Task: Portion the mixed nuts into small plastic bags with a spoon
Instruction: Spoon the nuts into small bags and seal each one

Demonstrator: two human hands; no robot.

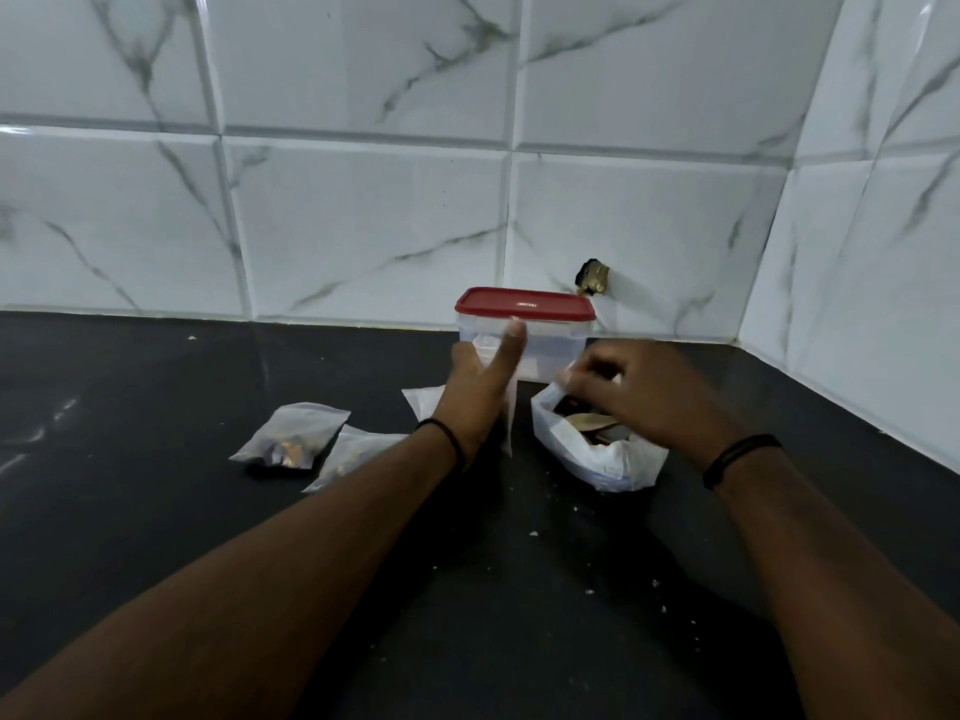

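On the black counter (pixel 156 511) | left hand (pixel 480 379) grips small bag (pixel 508 418) | right hand (pixel 631 389) curled inside nut bag (pixel 597 454)

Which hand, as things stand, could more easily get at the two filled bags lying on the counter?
Probably the left hand: the filled bags lie on its side, nothing between. But it holds an empty bag upright, so it would have to let go first.

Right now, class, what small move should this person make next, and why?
Probably lift a scoop from the large white bag across into the small bag. The left hand holds that small bag upright, and the right hand is curled at the large bag's mouth. Two filled bags already lie at left.
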